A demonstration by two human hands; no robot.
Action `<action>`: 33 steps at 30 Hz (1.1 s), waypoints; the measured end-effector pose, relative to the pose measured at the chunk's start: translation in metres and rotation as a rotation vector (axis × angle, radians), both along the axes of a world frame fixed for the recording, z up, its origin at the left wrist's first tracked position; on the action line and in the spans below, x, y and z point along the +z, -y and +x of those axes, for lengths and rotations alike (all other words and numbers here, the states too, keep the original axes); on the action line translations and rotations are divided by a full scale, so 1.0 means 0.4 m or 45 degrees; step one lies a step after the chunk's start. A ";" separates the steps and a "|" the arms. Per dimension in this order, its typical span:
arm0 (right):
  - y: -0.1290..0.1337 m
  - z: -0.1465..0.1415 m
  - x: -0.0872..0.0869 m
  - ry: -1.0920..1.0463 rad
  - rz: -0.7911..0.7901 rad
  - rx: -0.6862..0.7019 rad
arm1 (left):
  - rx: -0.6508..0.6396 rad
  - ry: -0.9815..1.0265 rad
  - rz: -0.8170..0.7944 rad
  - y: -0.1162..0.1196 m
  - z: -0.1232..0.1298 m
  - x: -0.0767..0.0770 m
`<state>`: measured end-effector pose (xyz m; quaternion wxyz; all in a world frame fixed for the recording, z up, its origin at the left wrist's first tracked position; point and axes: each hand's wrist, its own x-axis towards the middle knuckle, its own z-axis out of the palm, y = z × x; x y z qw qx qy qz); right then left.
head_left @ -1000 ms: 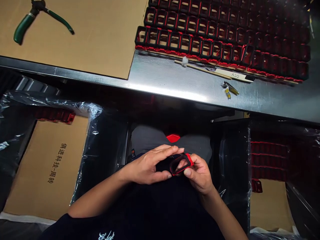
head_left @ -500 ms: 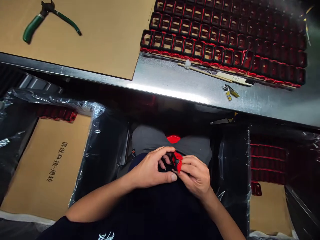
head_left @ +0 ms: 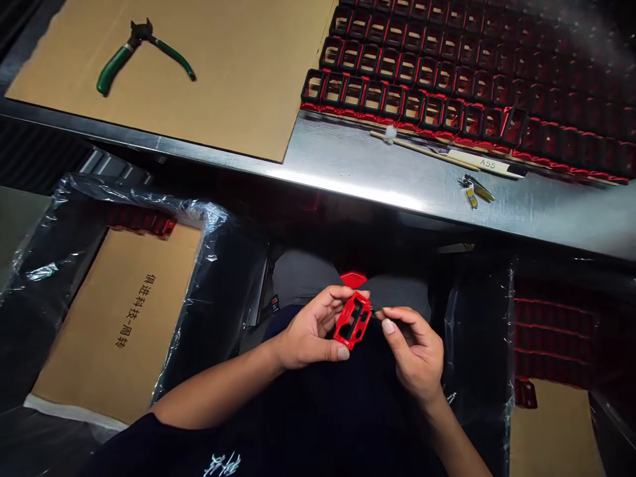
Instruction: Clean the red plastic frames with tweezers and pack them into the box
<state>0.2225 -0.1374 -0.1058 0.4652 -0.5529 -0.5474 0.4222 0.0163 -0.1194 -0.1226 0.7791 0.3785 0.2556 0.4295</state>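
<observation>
A red and black plastic part [head_left: 354, 320], a small frame with openings, is held above my lap, its red face turned up. My left hand [head_left: 318, 328] grips it by its two ends, fingers at the top and thumb at the bottom. Just right of the part, my right hand [head_left: 415, 348] is closed in a pinch, thumb against forefinger. Something thin and dark shows between its fingertips and the part's edge, too small to make out.
On the metal table [head_left: 342, 156] are green-handled pliers [head_left: 118, 66], rows of red and black parts [head_left: 392, 99], a stick [head_left: 422, 149], a labelled marker [head_left: 484, 162] and small clippers [head_left: 479, 189]. Plastic-lined boxes with cardboard [head_left: 124, 311] stand left and right.
The red part has been turned so its open face shows. My right hand has come away from it to the right, now pinching. The whole view has shifted slightly.
</observation>
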 end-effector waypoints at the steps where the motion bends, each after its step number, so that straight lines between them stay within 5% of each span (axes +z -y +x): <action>1: 0.001 -0.002 0.002 -0.054 -0.033 0.016 | 0.027 -0.066 0.078 0.004 0.001 -0.001; 8: 0.001 -0.014 0.017 -0.262 -0.211 0.173 | 0.180 -0.505 0.598 0.013 0.005 -0.012; 15: -0.005 -0.028 0.004 -0.338 -0.415 0.176 | 0.258 -0.629 0.795 0.002 0.006 -0.006; 20: -0.044 -0.016 0.016 -0.305 -0.556 0.349 | 0.278 -0.710 0.917 -0.016 0.003 0.019; 26: -0.272 0.154 0.122 0.668 0.296 -0.434 | 0.316 -0.737 0.816 -0.028 -0.012 0.035; 30: -0.451 0.244 0.128 1.100 0.271 -0.486 | 0.314 -0.790 0.809 -0.029 -0.009 0.044; 33: -0.489 0.256 0.107 1.108 0.246 -0.498 | 0.290 -0.783 0.886 -0.032 -0.008 0.055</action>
